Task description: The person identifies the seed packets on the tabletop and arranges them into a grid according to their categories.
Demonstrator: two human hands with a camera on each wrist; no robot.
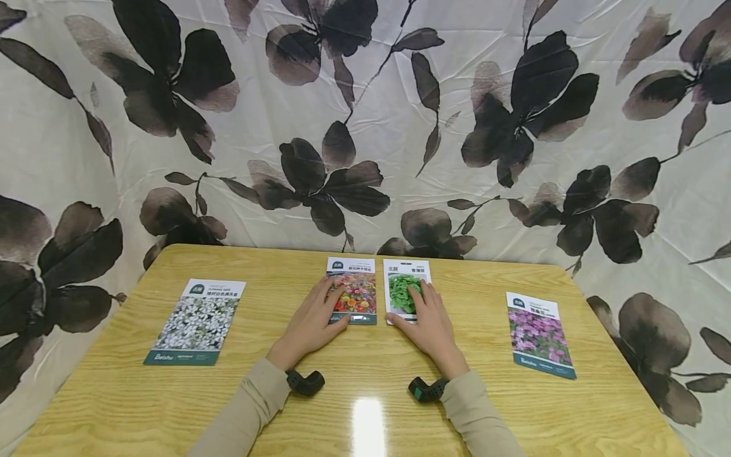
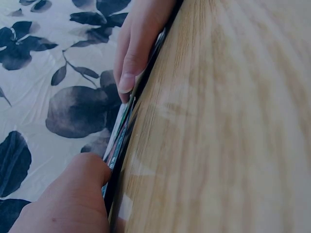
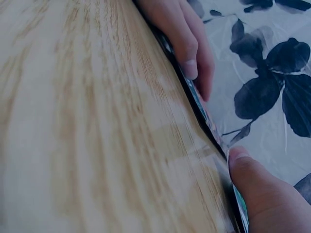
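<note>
Two seed packets lie flat, side by side, at the far middle of the table in the head view. My left hand (image 1: 311, 322) rests on the left part of the packet with mixed red and orange flowers (image 1: 361, 291), fingers spread and thumb by its lower edge. On the green-leaf packet (image 1: 401, 289) rests my right hand (image 1: 431, 324), its fingers over the right side and its thumb at the lower left corner. Both wrist views look low along the table; there the left hand (image 2: 68, 199) and right hand (image 3: 269, 194) show mostly as thumbs beside thin packet edges.
A white-flower seed packet (image 1: 197, 320) lies toward the table's left side, and a pink-flower seed packet (image 1: 539, 333) toward the right. The wooden table (image 1: 365, 368) ends against a floral cloth (image 1: 400, 127) behind it. Each wrist wears a black device.
</note>
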